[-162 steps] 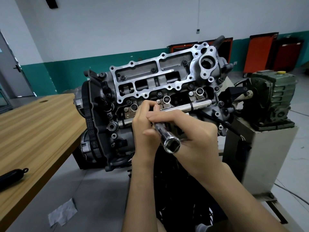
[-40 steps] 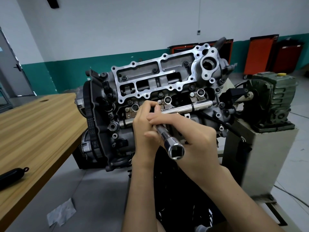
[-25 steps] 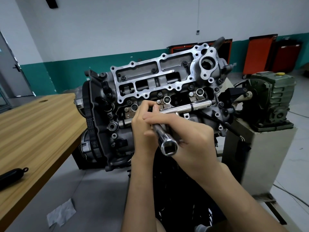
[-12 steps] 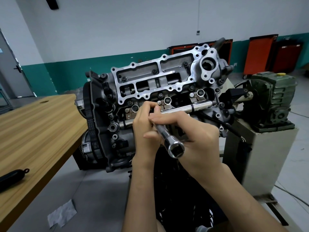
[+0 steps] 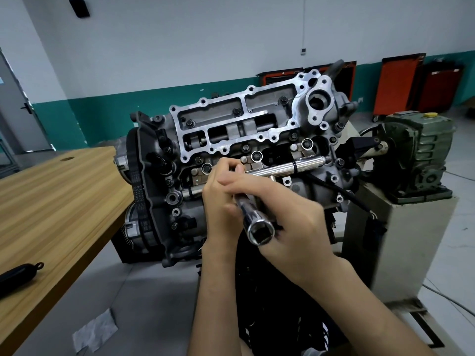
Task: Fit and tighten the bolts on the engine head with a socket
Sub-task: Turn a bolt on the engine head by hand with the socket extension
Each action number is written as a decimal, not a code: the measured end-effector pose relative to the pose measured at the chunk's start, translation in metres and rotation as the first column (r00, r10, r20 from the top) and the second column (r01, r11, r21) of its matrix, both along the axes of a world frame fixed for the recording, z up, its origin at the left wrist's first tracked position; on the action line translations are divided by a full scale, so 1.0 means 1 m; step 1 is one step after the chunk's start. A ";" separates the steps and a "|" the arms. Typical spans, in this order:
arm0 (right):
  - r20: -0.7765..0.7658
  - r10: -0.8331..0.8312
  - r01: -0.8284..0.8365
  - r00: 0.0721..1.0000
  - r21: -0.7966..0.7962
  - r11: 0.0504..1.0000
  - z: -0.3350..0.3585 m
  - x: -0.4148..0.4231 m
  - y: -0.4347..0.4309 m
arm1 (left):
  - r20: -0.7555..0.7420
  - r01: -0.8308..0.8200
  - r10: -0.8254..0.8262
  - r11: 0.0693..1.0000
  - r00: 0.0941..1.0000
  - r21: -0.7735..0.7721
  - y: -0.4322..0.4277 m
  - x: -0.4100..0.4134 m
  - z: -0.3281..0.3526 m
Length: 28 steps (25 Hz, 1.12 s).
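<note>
Left side: the wooden surface [image 5: 51, 201] is sitting close against the belt end of the engine head [image 5: 257, 129]. Right side: the green gearbox [image 5: 416, 155] on its pedestal [image 5: 411, 240] is standing just beside the head. Front: your left hand [image 5: 221, 201], your right hand [image 5: 290, 222] and the socket tool [image 5: 257, 224] it is gripping are covering the lower face; a chrome bar [image 5: 295, 167] is crossing just above. Upper face: lying open to you.

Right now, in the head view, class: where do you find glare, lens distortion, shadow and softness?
Head view: glare streaks the chrome socket in the right hand and the chrome bar on the engine head; head view: the wide lens tilts the door at the left edge; head view: light soft and even, shadows faint; head view: the far orange cabinets look slightly soft.
</note>
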State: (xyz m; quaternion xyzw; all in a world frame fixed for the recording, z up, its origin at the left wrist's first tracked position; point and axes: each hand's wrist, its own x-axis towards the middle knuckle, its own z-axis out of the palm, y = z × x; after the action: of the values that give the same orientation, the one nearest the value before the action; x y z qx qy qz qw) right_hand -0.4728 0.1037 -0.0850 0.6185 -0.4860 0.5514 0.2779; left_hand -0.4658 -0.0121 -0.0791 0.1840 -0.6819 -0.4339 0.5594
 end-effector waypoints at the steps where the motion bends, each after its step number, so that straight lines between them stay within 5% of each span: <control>1: -0.033 0.022 -0.021 0.999 0.024 0.999 0.000 0.002 0.000 | 0.050 0.002 -0.005 0.998 0.999 0.055 0.002 -0.003 0.005; 3: -0.049 0.010 -0.008 0.999 0.026 1.000 0.002 0.000 0.001 | 0.123 -0.005 -0.006 0.996 0.992 0.089 0.000 -0.002 0.001; 8: 0.043 -0.021 0.024 0.999 -0.051 0.998 0.002 -0.002 0.001 | -0.005 0.027 -0.027 1.000 1.000 -0.008 0.005 0.007 -0.006; 12: -0.044 0.032 -0.030 0.999 0.035 0.999 0.001 0.003 -0.001 | 0.007 0.112 -0.115 0.979 0.993 0.171 0.000 -0.002 0.000; 17: 0.039 -0.066 0.068 0.997 -0.057 0.996 0.001 -0.002 0.001 | 0.024 -0.007 0.010 0.993 1.000 -0.119 -0.007 0.003 -0.014; 28: -0.005 -0.055 0.055 0.998 -0.004 0.998 0.001 0.000 -0.001 | 0.085 -0.058 0.066 0.994 0.994 -0.093 -0.010 -0.002 -0.010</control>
State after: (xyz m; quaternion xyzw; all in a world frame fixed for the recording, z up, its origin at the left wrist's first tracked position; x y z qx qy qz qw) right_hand -0.4730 0.1025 -0.0835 0.6057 -0.5011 0.5428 0.2955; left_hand -0.4681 -0.0225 -0.0891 0.1985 -0.7187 -0.3766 0.5498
